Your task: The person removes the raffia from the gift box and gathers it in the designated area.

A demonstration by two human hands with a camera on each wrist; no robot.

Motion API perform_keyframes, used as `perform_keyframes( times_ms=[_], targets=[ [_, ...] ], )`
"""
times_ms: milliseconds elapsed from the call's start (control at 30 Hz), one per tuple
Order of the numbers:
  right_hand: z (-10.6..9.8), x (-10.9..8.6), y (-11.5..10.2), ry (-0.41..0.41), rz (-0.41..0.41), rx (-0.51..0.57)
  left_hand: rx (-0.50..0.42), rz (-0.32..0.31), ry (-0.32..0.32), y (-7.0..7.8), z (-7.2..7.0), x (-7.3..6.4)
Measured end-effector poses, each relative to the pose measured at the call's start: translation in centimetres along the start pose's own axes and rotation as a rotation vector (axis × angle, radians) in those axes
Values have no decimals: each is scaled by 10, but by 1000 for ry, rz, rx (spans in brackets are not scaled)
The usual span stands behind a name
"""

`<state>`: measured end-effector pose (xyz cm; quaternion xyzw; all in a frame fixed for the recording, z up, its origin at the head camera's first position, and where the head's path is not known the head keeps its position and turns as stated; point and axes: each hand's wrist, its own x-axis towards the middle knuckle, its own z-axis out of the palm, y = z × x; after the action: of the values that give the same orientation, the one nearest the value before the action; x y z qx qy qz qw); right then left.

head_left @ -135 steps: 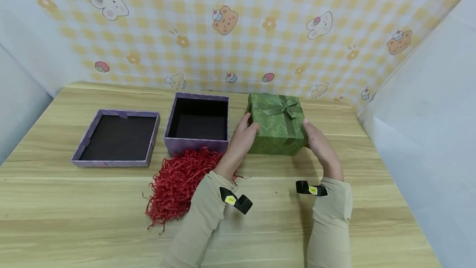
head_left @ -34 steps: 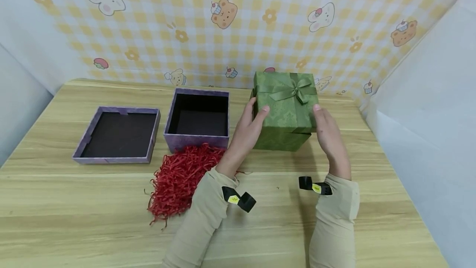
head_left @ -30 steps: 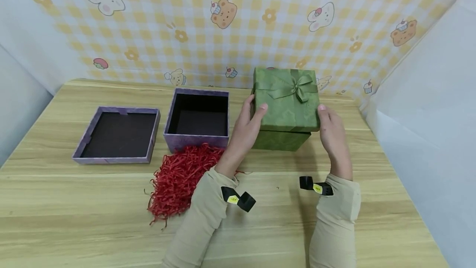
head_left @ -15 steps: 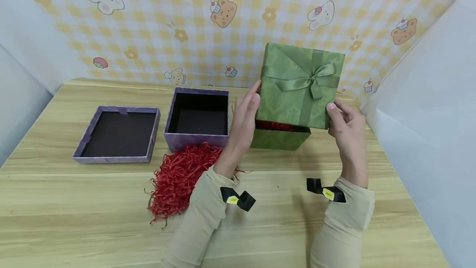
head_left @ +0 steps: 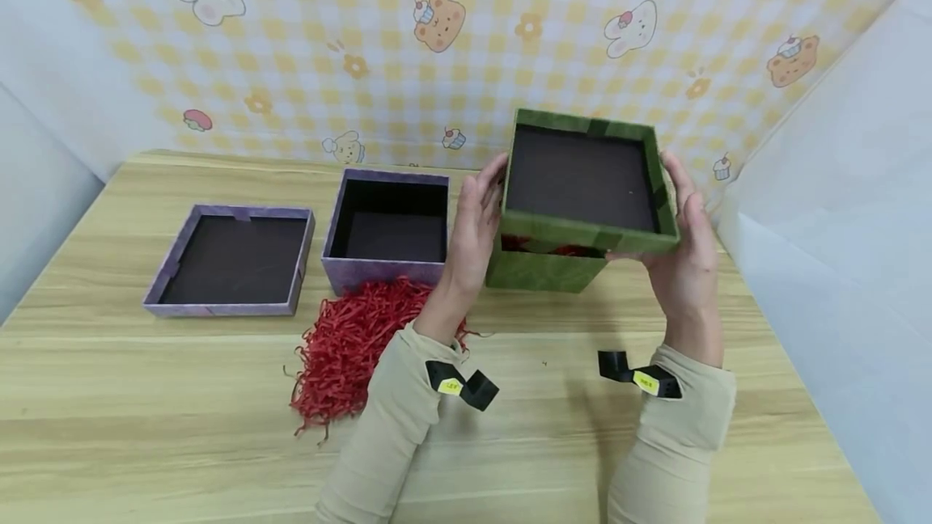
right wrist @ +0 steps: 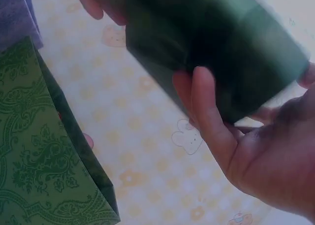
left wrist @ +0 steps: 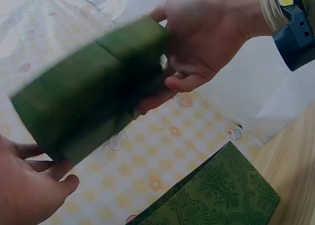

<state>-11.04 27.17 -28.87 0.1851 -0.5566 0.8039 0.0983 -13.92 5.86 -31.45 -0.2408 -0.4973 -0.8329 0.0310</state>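
Green square cardboard lid: held tilted above green cardboard box
Left hand: lid touched, fingers unclenched
Right hand: lid grasped

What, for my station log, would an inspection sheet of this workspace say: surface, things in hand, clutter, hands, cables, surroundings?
Surface: wood-grain table, with a small dark speck.
Things in hand: green lid raised off the green box, its dark inside facing the head camera; red filler shows in the box.
Clutter: red shreds heaped before the open purple box; purple lid beside it, inside up.
Hands: right hand grips the green lid; left hand touches its left side.
Cables: nothing seen.
Surroundings: yellow-checked cloth behind, pale sheeting at the sides.
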Motion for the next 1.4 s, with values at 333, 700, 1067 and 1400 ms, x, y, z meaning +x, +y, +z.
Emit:
perform_keyframes(
  times_ms=[333,700,1067,1400],
  targets=[
    [6,-4,-10,49,32,-153,171,-79,-26,11,3,-7],
    [-4,-41,-29,-97,94,0,365,-227,-315,49,0,-55],
    [-12,-112,-18,40,343,-418,352,-435,-396,42,-9,-117],
    [-9,-146,0,68,609,-630,267,-587,-379,31,-21,-148]
  ],
)
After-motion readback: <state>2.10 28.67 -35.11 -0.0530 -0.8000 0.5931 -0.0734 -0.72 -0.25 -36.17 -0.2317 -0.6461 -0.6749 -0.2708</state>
